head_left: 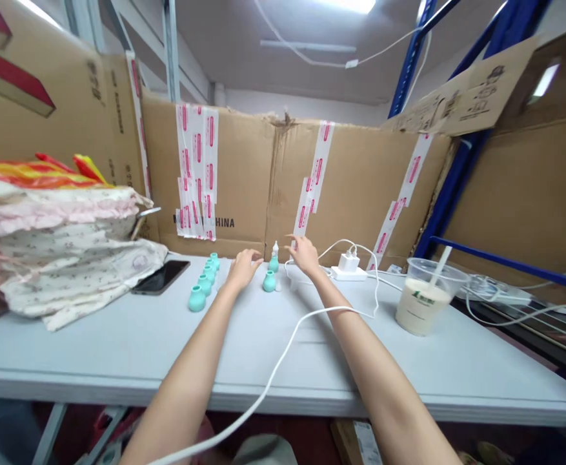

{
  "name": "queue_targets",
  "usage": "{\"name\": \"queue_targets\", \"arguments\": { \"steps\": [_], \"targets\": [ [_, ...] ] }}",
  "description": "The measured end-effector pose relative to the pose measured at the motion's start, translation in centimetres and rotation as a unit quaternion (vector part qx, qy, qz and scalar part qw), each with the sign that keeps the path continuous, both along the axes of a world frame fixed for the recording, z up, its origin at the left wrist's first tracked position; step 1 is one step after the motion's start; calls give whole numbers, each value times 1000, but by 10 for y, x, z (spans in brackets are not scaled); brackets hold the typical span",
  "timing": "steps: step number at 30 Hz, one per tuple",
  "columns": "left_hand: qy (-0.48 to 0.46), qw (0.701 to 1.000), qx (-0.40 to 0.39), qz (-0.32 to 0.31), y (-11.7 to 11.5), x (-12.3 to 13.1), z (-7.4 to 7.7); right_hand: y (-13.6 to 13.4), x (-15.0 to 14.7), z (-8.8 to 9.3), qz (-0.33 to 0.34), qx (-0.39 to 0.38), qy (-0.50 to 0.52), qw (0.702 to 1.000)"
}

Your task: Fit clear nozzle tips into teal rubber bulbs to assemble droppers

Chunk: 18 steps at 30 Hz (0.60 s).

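My left hand (244,268) reaches over the table, fingers apart and nothing visible in them. To its left stands a row of several small teal rubber bulbs (196,298) with open necks. My right hand (304,254) is also open, thumb and fingers spread toward the middle. Between the two hands, apart from both, stands a teal bulb with a clear-white pointed nozzle (275,248) on top. Just in front of it is another teal bulb (269,281) with an open neck, and a small whitish piece beside it is too small to make out.
A white cable (283,352) crosses over my right forearm. Behind it are a white charger (348,261) and a drink cup with a straw (423,303). A dark phone (161,278) and piled cloth (74,258) lie left. Cardboard (244,174) walls the back.
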<state>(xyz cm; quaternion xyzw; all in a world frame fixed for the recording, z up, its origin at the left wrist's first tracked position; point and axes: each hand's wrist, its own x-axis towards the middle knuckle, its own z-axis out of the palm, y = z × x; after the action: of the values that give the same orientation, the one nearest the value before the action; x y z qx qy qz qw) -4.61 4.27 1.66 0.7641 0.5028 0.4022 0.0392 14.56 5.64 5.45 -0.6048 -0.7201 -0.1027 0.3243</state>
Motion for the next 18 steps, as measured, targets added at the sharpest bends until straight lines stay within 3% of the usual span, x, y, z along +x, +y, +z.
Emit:
{"name": "queue_targets", "arguments": {
  "steps": [4,9,12,15,18],
  "targets": [
    [18,1000,-2,16,-3,-1,1,34,-19,14,24,-106,-79,991],
    [20,1000,13,21,-1,2,3,45,-20,18,65,-121,-85,987],
    [-20,998,55,12,-3,9,10,28,-13,28,126,-84,-68,986],
    [-57,991,95,-74,-11,19,18,-5,-9,40,278,19,-9,960],
    [-50,993,47,-101,-21,27,23,-43,-10,41,333,71,25,940]
  ]
}}
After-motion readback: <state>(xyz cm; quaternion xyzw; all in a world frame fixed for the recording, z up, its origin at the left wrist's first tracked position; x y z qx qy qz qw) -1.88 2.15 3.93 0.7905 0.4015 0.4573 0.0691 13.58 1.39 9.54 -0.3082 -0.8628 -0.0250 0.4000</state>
